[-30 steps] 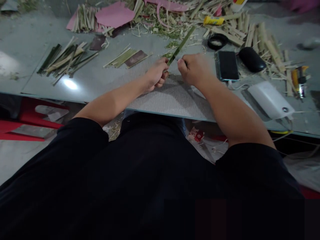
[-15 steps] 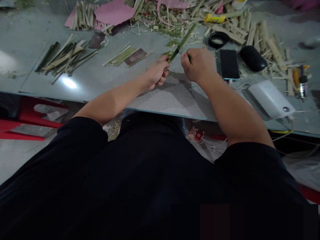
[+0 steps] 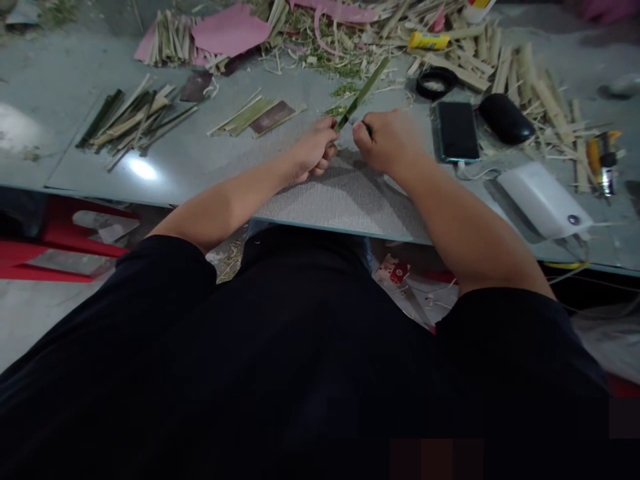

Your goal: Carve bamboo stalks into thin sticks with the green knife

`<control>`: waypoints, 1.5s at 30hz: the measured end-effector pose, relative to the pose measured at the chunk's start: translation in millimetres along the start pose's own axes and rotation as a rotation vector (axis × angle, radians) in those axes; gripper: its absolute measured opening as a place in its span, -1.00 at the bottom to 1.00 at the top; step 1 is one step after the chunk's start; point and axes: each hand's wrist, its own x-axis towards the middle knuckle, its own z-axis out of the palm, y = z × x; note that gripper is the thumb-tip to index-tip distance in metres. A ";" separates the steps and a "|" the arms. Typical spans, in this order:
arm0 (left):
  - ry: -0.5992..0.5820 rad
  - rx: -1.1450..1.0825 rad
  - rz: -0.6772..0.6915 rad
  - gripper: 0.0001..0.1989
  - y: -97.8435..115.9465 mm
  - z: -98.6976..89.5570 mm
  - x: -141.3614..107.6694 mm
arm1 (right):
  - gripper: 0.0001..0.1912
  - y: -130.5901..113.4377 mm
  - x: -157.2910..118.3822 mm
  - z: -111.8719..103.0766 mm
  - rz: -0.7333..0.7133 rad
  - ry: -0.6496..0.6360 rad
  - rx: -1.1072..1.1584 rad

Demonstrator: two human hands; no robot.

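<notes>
Head view, looking down over a dark shirt at both forearms stretched onto the worktop (image 3: 60,100). The left hand (image 3: 313,150) is curled closed around the near end of a long green strip (image 3: 363,93), thumb and fingers pinched on it; the strip runs up and to the right from that grip, away from the body, its far end over the litter of shavings. The right hand (image 3: 387,140) is closed in a loose fist just beside the left, its thumb and forefinger close against the strip near the left hand's grip, with something small and dark showing at the fingertips; what that is, and whether the fingers actually clamp the strip, I cannot tell. Both hands sit over a grey textured mat (image 3: 340,197) at the near edge of the worktop.

To the right of the right hand lies a dark phone (image 3: 455,130), face up, then a black oval case (image 3: 505,119) and, nearer, a white box (image 3: 543,200). A small black round dish (image 3: 436,83) sits just beyond the phone. A yellow tube (image 3: 427,41) lies among pale cut sticks (image 3: 520,73) at the far right. To the left, well apart from the hands, are a small flat set of strips (image 3: 255,115) and a bigger loose bundle of green and pale strips (image 3: 135,119). Pink paper (image 3: 230,30) lies at the far edge. A red stool (image 3: 55,230) shows below the worktop on the left
</notes>
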 end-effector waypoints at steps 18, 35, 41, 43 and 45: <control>0.064 -0.012 -0.074 -0.79 8.8 15.2 -21.3 | -0.48 8.8 1.6 3.8 0.161 0.012 0.080; 0.062 0.034 0.036 -0.63 4.9 12.9 -10.3 | -0.58 -13.9 -6.1 15.5 0.075 -0.115 0.137; 0.099 0.116 0.106 -0.64 0.4 17.8 -11.5 | -0.35 -17.5 -3.2 12.9 0.099 -0.105 0.063; 0.088 0.129 0.120 -0.65 0.0 18.8 -12.3 | -0.39 -17.6 -0.7 12.5 0.112 -0.102 0.072; 0.087 0.148 0.123 -0.66 -0.2 19.2 -13.5 | -0.43 -14.3 2.0 11.7 0.124 -0.093 0.099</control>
